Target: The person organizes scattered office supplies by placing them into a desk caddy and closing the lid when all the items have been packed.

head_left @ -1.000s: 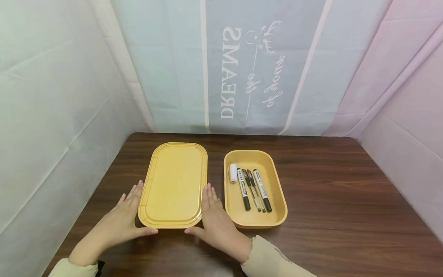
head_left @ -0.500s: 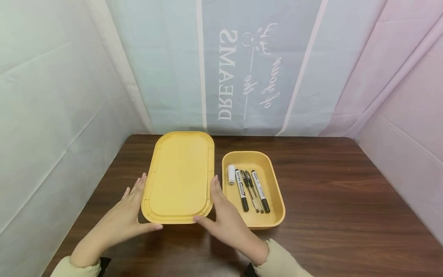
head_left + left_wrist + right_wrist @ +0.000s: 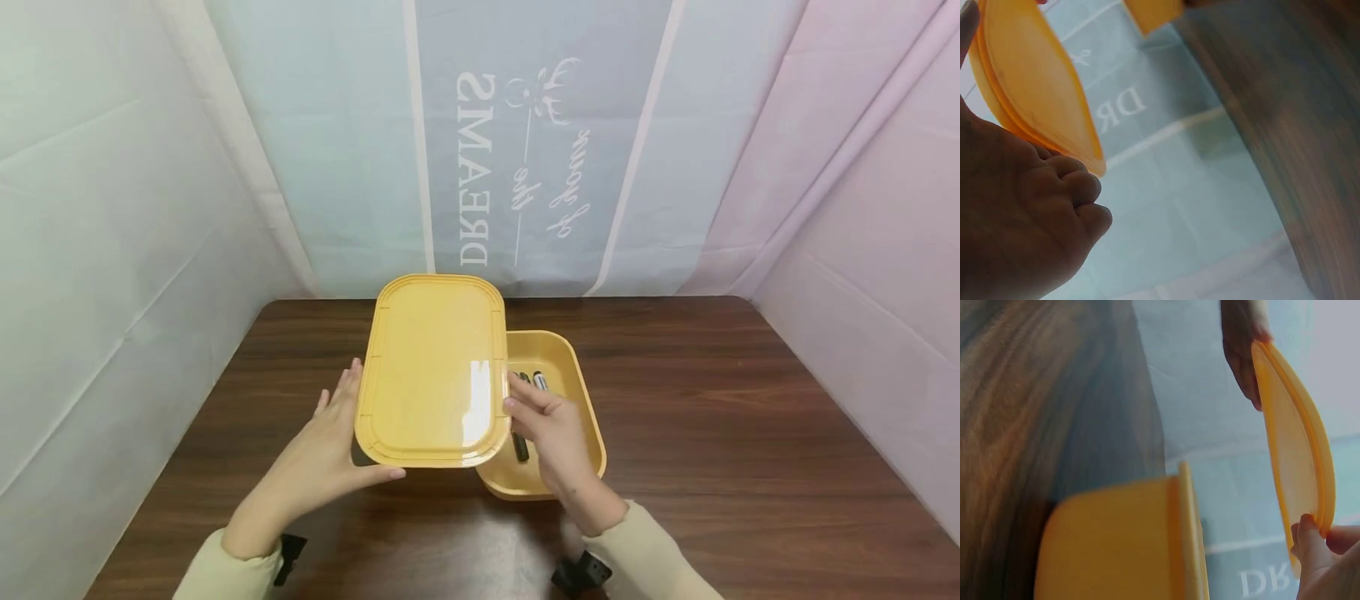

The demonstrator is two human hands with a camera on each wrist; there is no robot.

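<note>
Both hands hold a yellow lid (image 3: 427,367) raised above the table in the head view. At its left side and near front corner, my left hand (image 3: 311,458) has its fingers along the edge and the thumb at the front rim. My right hand (image 3: 558,437) pinches the right edge between thumb and fingers, also visible in the right wrist view. Below and to the right stands a yellow box (image 3: 591,417), its left part hidden by the lid. Inside, a marker's black cap (image 3: 521,447) and another marker's end (image 3: 540,381) show; the other contents are mostly covered.
The dark wooden table (image 3: 735,433) extends right of the box and left of the hands. A printed cloth (image 3: 360,167) hangs behind the back edge, with pale cloth walls at both sides. Black wrist devices (image 3: 581,571) sit under the sleeves.
The lid has risen from the table and moved right, so it now overlaps the box's left part. Both hands travelled with it; the right hand has changed from flat fingers to a pinch.
</note>
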